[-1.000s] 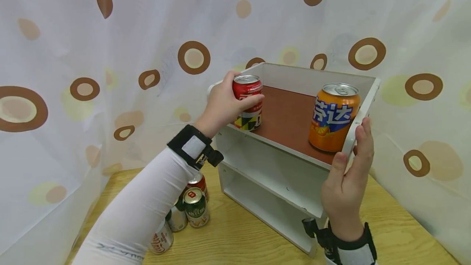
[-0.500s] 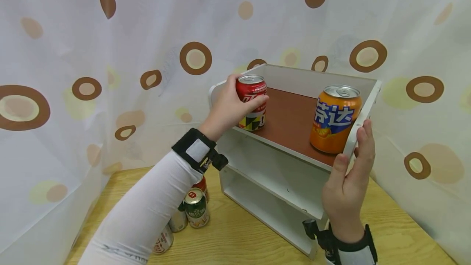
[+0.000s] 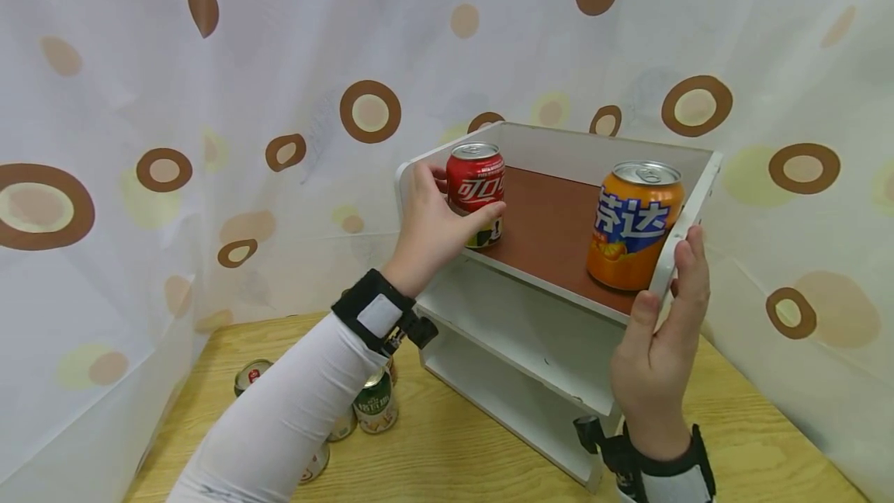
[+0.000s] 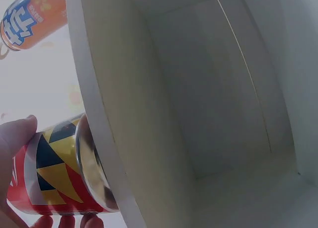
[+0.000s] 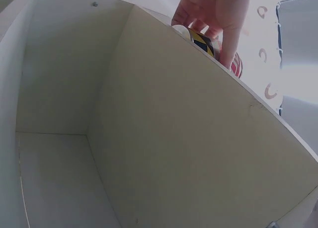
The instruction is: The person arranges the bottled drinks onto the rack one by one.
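My left hand (image 3: 436,220) holds a red Coca-Cola can (image 3: 478,177), thumb across its front and fingers round its far side. The can is upright at the left end of the top tier of a white shelf unit (image 3: 517,317); its base sits right at the front edge in the left wrist view. Toward the right end of that tier stands an orange Fanta can (image 3: 634,227). My right hand (image 3: 656,367) rests against the unit's right side panel, fingers straight along the outside and thumb at the front edge. It holds no can.
Several cans, one of them a green can (image 3: 375,402), stand on the wooden table (image 3: 447,449) left of the unit, partly hidden by my left sleeve. A patterned curtain (image 3: 293,45) hangs behind. Two lower tiers open toward me.
The red can has shifted slightly right on the top tier. My left fingers have slid lower on it, uncovering more of its upper label. The right hand and orange can stay put.
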Demonstrator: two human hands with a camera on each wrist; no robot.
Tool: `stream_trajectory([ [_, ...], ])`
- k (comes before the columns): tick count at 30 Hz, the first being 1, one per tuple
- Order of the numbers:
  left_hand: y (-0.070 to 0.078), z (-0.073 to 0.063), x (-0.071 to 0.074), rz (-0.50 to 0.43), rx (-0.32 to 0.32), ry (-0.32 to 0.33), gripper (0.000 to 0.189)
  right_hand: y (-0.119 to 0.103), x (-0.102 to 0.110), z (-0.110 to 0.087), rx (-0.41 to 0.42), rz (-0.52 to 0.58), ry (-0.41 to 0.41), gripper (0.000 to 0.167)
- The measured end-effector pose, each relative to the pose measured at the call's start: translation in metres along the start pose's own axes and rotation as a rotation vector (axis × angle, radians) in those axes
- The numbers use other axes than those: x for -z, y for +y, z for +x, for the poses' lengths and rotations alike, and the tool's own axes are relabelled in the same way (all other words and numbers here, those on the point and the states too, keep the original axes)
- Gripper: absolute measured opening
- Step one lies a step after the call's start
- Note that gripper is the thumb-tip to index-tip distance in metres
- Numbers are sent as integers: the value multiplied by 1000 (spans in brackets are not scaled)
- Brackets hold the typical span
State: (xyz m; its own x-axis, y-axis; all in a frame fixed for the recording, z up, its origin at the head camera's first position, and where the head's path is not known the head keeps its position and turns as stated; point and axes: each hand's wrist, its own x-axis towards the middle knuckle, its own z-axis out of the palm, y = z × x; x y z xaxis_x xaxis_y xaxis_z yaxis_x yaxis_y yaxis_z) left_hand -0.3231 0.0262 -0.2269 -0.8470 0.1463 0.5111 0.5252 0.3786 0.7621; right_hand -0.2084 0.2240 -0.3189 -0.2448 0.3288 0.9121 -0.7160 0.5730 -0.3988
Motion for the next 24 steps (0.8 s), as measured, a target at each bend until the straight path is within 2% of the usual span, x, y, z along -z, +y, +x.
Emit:
stream_trajectory([
  [10,-5,1,1,-8,-34,2,68,-1,0,1,3,-2,3,42],
  [15,-8,3,3,-21,-59,-36,66,-1,0,0,3,-4,7,42],
  [24,-12,5,6,-89,-15,-126,67,3,1,-1,-3,-5,-2,43],
])
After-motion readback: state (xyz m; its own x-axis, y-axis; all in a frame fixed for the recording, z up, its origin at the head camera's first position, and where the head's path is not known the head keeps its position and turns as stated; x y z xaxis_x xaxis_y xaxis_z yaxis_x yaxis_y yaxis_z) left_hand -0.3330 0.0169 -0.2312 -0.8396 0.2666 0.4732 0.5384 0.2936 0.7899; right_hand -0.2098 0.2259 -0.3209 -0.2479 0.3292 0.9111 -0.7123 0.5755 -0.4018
